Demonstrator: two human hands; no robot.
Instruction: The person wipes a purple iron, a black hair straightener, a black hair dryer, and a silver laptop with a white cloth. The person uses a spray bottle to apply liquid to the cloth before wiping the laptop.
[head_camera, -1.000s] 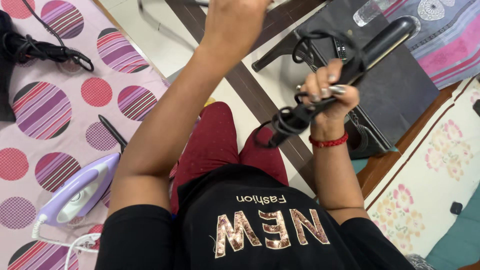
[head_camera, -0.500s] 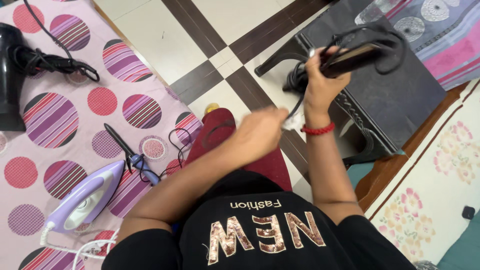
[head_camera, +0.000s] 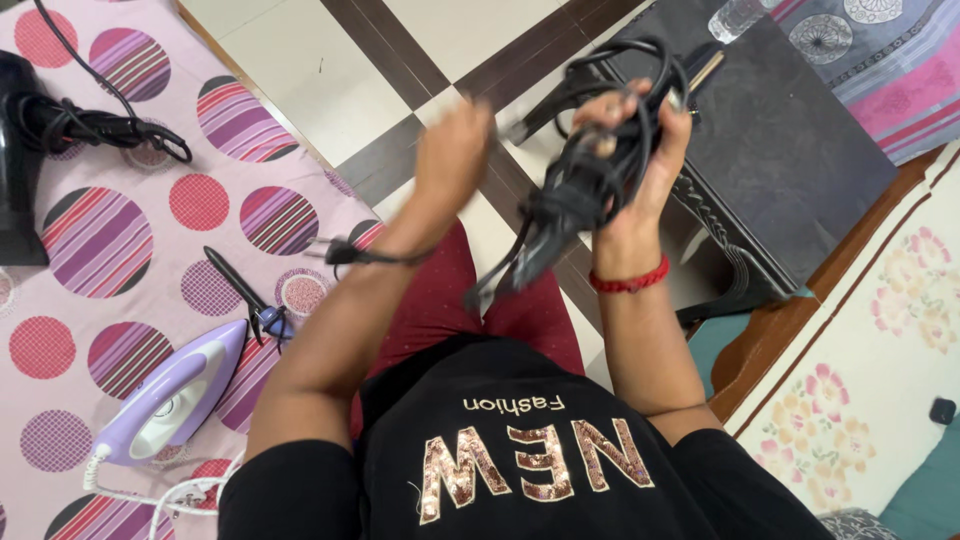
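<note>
My right hand (head_camera: 640, 165) is raised in front of me and grips a black hair straightener (head_camera: 570, 205) with its black cord (head_camera: 625, 60) looped in coils around it. A red thread band sits on that wrist. My left hand (head_camera: 455, 145) is up beside it, blurred, fingers curled, seemingly on the loose end of the cord. The cord's plug end (head_camera: 340, 251) swings by my left forearm. Both hands hover over my red-trousered knees and the tiled floor.
A black plastic stool (head_camera: 800, 150) stands just beyond my right hand. On the pink circle-patterned sheet (head_camera: 100, 240) to the left lie a lilac clothes iron (head_camera: 170, 395), a black hair dryer (head_camera: 20, 150) and a thin black styling tool (head_camera: 240, 285). A floral mat (head_camera: 880, 330) is on the right.
My left hand has come up from near my knee to beside the straightener, taking the cord with it. My right hand has turned the straightener more upright, with more cord coiled around it.
</note>
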